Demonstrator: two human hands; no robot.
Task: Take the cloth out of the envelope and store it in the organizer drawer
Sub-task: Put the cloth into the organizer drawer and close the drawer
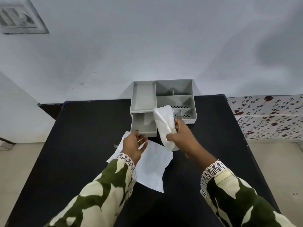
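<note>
My right hand (pixel 182 136) grips a rolled white cloth (pixel 164 123) in clear wrap, held upright just right of the drawer. The grey organizer (pixel 144 95) stands at the table's far edge, its left drawer (pixel 143 123) pulled out and holding nothing. My left hand (pixel 134 145) hovers with fingers apart at the drawer's front lip, fingertips close to it. Under that hand the white envelope (pixel 150 167) lies flat and crumpled on the black table (pixel 82 145).
The organizer's top has several compartments, some with perforated floors (pixel 178 106). A pale wall rises right behind it. A floral-patterned surface (pixel 268 117) sits to the right of the table. Bare black tabletop spreads left and right of the envelope.
</note>
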